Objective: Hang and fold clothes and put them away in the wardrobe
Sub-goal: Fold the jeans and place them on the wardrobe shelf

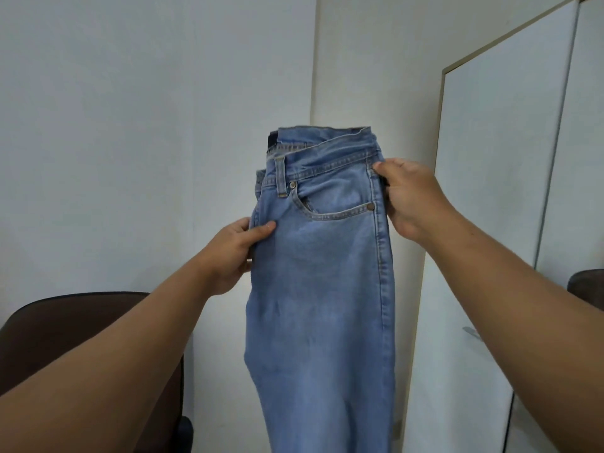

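Jeans (322, 273) of light blue denim hang upright in the centre of the frame, folded lengthwise. The left hand (233, 253) pinches their left edge below the waistband, and the right hand (408, 199) grips the right edge higher up. A white wardrobe (490, 191) stands at the right, a dark chair (65, 338) at the lower left.

We saw light blue jeans (322, 273) held up vertically, folded lengthwise with a front pocket facing us. The waistband was on top, the legs hanging down out of view.
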